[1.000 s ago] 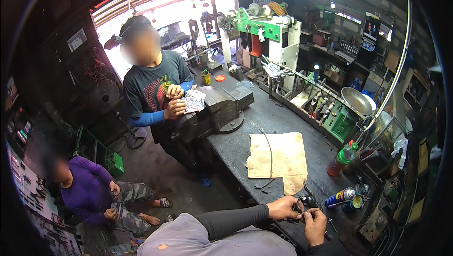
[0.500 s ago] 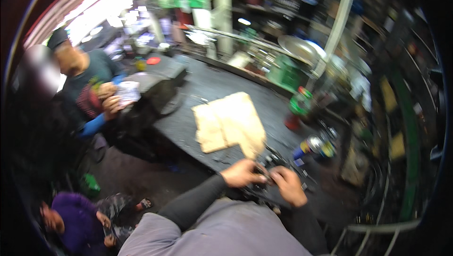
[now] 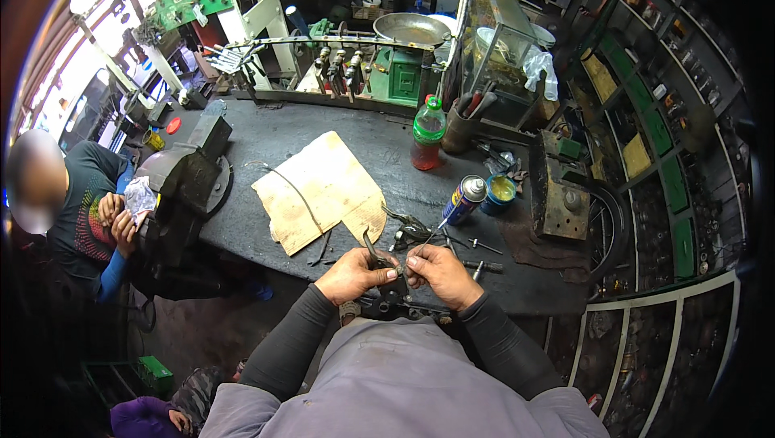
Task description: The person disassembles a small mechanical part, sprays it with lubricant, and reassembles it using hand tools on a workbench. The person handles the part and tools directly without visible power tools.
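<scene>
My left hand [image 3: 355,275] is closed round a dark metal part with a curved lever [image 3: 368,241] that sticks up past the fingers. Right beside it, the fingers of my right hand [image 3: 444,275] are pinched together against the same part; whatever they grip is too small to make out. Both hands are at the bench's near edge, close to my body. Just beyond them lie a black lever assembly [image 3: 413,231] and several thin rods and tools. A sheet of stained brown cardboard [image 3: 323,184] with a thin cable across it lies farther left.
A blue spray can [image 3: 465,201], an open tub of yellowish grease [image 3: 501,189] and a red-filled bottle [image 3: 429,135] stand beyond my right hand. A bench vise [image 3: 190,167] is at the left, with a co-worker [image 3: 89,204] behind it. A heavy metal block [image 3: 561,196] sits at the right.
My view has levelled and turned, so the bench now sits lower and further left, and sharper. Both hands stay together at the part; its curved lever now shows clearly.
</scene>
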Demonstrator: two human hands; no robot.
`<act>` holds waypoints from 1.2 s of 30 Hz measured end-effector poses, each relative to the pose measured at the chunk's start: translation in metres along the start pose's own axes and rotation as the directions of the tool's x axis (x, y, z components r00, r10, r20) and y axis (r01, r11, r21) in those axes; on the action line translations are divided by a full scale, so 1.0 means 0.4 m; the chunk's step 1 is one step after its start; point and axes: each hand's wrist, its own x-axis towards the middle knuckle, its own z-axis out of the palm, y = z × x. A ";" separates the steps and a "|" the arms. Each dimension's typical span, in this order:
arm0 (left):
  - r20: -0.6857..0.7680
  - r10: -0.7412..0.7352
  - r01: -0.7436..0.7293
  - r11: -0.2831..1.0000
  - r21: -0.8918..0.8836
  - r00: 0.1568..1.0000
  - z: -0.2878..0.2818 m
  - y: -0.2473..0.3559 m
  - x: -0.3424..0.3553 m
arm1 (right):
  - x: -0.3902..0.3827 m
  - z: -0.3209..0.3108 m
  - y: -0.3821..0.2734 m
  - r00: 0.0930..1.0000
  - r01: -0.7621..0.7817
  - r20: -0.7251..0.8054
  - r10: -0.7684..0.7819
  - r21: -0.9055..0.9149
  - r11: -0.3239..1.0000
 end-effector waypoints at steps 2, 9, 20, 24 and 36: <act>-0.089 -0.016 0.023 0.997 0.080 0.996 0.003 0.002 0.008 | 0.000 0.000 0.001 0.999 0.050 0.000 -0.051 -0.094 0.994; -0.294 0.138 -0.117 0.989 0.089 0.946 -0.001 -0.019 -0.002 | -0.030 0.033 -0.074 0.902 0.371 0.026 -0.432 -0.562 0.739; -0.723 0.004 -0.312 0.904 -0.292 0.691 -0.178 -0.174 -0.116 | -0.064 -0.181 0.228 0.997 -0.073 -0.082 0.006 -0.849 0.523; -0.701 -0.008 -0.349 0.863 -0.365 0.713 -0.176 -0.179 -0.136 | -0.119 -0.287 0.232 0.993 -0.076 -0.102 -0.053 -0.927 0.367; -0.591 -0.032 -0.257 0.880 -0.399 0.806 -0.093 -0.156 -0.066 | -0.224 -0.460 0.122 0.911 -0.339 -0.382 -0.152 -0.907 0.250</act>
